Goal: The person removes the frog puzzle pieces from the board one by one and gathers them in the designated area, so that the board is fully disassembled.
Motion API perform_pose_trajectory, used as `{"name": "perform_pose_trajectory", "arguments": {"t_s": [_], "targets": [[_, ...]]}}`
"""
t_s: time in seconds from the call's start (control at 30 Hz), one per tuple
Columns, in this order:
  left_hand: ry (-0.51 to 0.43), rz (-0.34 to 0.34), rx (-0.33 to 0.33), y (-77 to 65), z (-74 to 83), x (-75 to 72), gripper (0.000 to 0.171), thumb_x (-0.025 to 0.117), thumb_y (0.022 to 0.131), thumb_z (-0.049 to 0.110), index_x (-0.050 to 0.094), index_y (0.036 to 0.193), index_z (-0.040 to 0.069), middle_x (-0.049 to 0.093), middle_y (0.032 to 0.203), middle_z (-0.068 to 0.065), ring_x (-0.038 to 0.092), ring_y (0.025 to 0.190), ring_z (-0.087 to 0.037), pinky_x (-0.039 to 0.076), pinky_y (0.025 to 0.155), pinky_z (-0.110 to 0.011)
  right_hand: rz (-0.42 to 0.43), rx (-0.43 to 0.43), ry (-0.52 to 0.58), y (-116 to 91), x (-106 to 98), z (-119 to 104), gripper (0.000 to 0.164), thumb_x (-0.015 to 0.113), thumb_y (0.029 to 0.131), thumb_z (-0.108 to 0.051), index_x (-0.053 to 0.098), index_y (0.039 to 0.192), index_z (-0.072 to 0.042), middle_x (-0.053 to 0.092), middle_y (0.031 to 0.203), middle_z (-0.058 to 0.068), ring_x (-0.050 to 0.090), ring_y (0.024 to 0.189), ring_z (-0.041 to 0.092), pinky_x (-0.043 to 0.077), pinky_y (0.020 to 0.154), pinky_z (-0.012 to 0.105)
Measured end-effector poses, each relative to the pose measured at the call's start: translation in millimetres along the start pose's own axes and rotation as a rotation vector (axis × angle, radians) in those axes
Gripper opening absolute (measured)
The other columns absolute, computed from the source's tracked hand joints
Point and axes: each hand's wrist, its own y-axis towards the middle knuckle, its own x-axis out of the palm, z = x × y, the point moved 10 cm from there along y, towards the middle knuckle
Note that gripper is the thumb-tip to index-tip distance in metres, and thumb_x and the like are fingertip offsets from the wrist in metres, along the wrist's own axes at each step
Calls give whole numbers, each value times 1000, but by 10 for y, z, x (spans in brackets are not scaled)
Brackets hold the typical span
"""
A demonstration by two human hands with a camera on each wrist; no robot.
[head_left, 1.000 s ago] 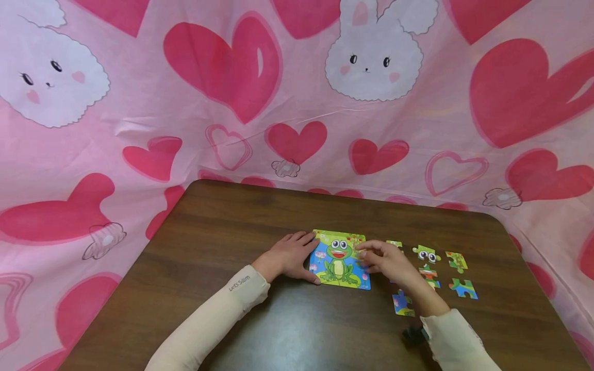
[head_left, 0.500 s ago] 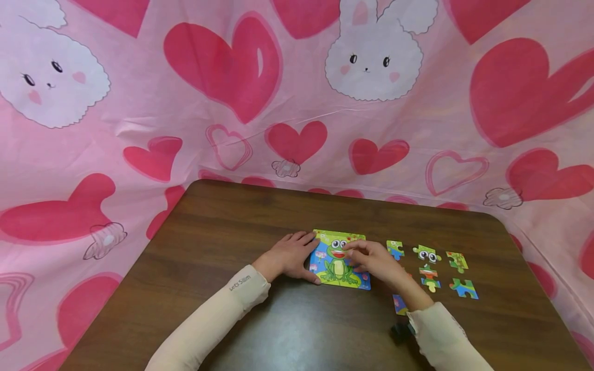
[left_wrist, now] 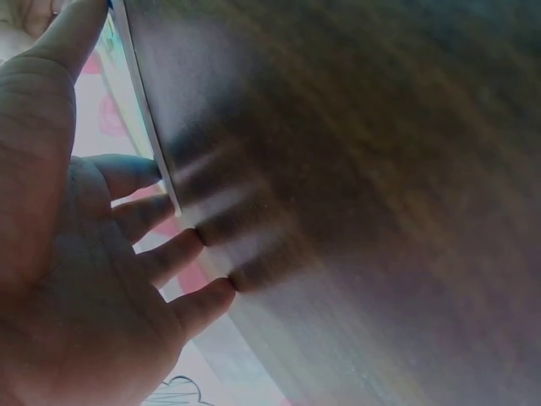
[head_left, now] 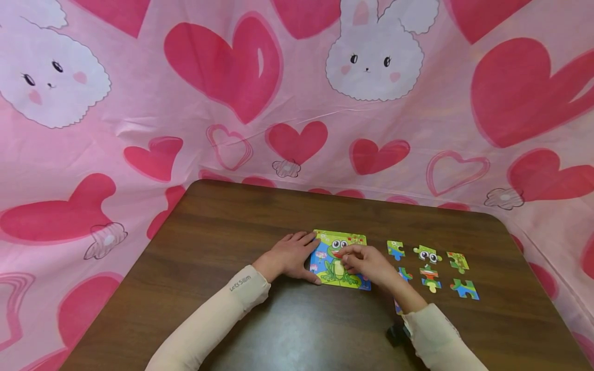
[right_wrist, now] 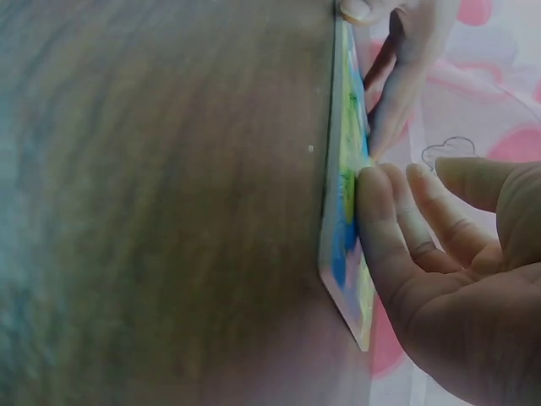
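Observation:
A flat square frog board (head_left: 341,281), green and blue with a smiling frog, lies on the wooden table. My left hand (head_left: 291,256) rests spread at its left edge, with fingertips and thumb along that side. Over the frog's middle is my right hand (head_left: 368,263), its fingers loosely bent and nothing seen between them. In the right wrist view, the right fingertips (right_wrist: 372,179) are right at the board's face (right_wrist: 345,203). The left wrist view shows the left fingers (left_wrist: 203,309) apart, near the board's edge.
Loose jigsaw pieces lie right of the board: a frog-eyes piece (head_left: 427,254), a mouth piece (head_left: 430,278), a corner piece (head_left: 458,262), a blue-green piece (head_left: 465,289) and others. The right forearm partly covers one. A pink heart-patterned cloth (head_left: 297,103) hangs behind the table (head_left: 223,216).
My right hand has slid leftward across the board, from its right side to over the frog's middle. The left hand and the board have stayed in place.

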Motion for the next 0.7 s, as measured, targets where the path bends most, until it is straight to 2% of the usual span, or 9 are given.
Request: {"name": "perform_pose_trajectory", "arguments": {"t_s": [0.27,0.47,0.6,0.7], "targets": [[2,-2,3,7,-1,8,109,67,76,79,28,162,23,22,170,1,22,156,-23,23,125,-48,-30,-21,-26,4,51,-66,31,59,103,-18,65,129,-1,72,115,15,67,91,19,59,83,33],[-5,-3,8,10,-8,17,109,67,77,79,27,162,24,22,170,1,22,155,-24,22,125,-49,-8,7,-98,29,41,-34,29,60,102,-17,69,128,-6,72,119,10,66,90,17,58,83,33],[-4,-2,14,10,-3,19,109,67,77,79,27,162,23,22,170,1,22,155,-24,22,125,-49,-1,6,-111,25,35,-28,29,60,102,-15,68,129,-7,71,124,11,67,90,17,58,83,34],[-2,-2,14,10,-2,23,109,66,77,79,27,162,23,22,170,1,22,156,-24,22,125,-49,9,12,-107,18,26,-26,28,59,102,-14,69,128,-7,72,120,10,66,88,17,59,81,34]]}}
